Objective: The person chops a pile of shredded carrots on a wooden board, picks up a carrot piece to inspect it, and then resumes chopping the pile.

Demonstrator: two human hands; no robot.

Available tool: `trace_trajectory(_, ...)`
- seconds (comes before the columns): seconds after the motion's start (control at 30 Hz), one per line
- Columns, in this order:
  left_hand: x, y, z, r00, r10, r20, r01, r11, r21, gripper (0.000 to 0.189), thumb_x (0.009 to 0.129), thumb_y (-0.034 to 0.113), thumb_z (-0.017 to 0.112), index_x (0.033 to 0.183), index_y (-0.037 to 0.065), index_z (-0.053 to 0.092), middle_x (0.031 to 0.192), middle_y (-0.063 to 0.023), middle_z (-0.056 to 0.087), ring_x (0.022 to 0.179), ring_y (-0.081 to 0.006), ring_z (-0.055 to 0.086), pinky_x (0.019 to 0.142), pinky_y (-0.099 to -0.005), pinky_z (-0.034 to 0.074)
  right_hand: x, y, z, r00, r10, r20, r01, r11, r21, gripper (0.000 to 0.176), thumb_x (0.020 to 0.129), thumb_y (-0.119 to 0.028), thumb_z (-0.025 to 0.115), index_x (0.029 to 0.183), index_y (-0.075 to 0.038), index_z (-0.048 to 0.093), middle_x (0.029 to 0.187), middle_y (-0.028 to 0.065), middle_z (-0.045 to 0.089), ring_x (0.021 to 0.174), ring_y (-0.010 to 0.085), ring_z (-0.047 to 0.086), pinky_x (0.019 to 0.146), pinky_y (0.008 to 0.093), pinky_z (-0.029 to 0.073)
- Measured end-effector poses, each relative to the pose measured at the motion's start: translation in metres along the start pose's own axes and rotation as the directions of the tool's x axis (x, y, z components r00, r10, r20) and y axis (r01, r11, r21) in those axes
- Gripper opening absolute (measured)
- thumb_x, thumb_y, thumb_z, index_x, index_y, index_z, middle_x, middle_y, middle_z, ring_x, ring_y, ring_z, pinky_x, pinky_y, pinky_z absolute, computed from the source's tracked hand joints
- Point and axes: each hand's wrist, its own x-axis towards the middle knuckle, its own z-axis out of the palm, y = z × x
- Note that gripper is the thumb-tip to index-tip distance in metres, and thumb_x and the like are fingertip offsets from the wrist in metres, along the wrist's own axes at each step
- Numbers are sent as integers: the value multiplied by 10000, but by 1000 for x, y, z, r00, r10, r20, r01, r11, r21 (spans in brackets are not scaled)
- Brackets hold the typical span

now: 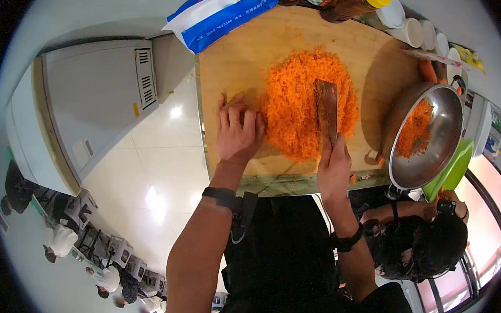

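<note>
A wide pile of finely chopped carrot (291, 101) covers the middle of a wooden cutting board (233, 58). My right hand (335, 167) is closed round the handle of a cleaver (326, 106), whose blade lies over the right part of the pile with orange bits stuck to it. To the left of the pile, my left hand (239, 127) rests on the board, its fingers slightly bent and apart, holding nothing. Its thumb side is close to the carrot's edge. The cleaver's cutting edge is partly lost in the carrot.
A metal bowl (444, 134) with chopped carrot stands at the right, beside a green basin (459, 169). A blue and white bag (227, 17), a yellow-capped bottle (351, 5) and several tubs line the back. Another person (420, 241) is close at my right; a white appliance (94, 89) stands left.
</note>
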Motion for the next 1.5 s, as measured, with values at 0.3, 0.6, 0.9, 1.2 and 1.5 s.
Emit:
trace_trajectory(0.3, 0, 2, -2, 1000, 3, -3, -3, 1000, 18, 219, 883, 132, 654, 1032, 7, 552, 1249, -224, 505, 1256, -514, 436, 1095, -611, 377, -13, 0, -27, 997, -62, 53, 62, 998, 2, 170, 1024, -137, 476, 1120, 3, 468, 986, 330, 583, 893, 561, 569, 726, 562, 470)
trace_trajectory(0.6, 1, 0, 0, 1000, 9, -1, -9, 1000, 28, 271, 900, 170, 666, 1056, -15, 544, 1282, -236, 488, 1281, -528, 415, 1081, -613, 384, 2, 2, -31, 989, -149, 0, 149, 989, -14, 150, 1009, -121, 496, 1103, -9, 462, 982, 317, 578, 901, 553, 571, 729, 569, 467)
trace_trajectory(0.9, -2, 1, -2, 1000, 6, 14, -6, 1000, 17, 274, 885, 161, 661, 1067, -12, 552, 1265, -242, 485, 1283, -523, 417, 1087, -616, 378, 30, -4, -10, 996, -60, -68, 66, 993, 99, 160, 1017, -131, 511, 1105, 0, 481, 1008, 325, 598, 936, 552, 573, 751, 558, 470)
trace_trajectory(1.2, -1, -2, 3, 1000, 14, -27, -14, 1000, -5, 275, 882, 161, 658, 1075, -6, 555, 1243, -231, 507, 1254, -511, 442, 1099, -603, 385, -12, 13, -18, 998, -53, 20, 53, 999, 3, 141, 1014, -107, 485, 1110, -2, 484, 935, 310, 582, 896, 534, 583, 712, 556, 453)
trace_trajectory(1.5, 1, 2, -2, 1000, 12, -21, -11, 999, 31, 276, 896, 161, 649, 1091, -10, 553, 1306, -227, 489, 1272, -514, 429, 1112, -603, 364, -6, 13, -27, 995, -94, -38, 96, 993, 74, 185, 1015, -112, 490, 1125, 37, 492, 948, 314, 583, 893, 540, 584, 738, 549, 468)
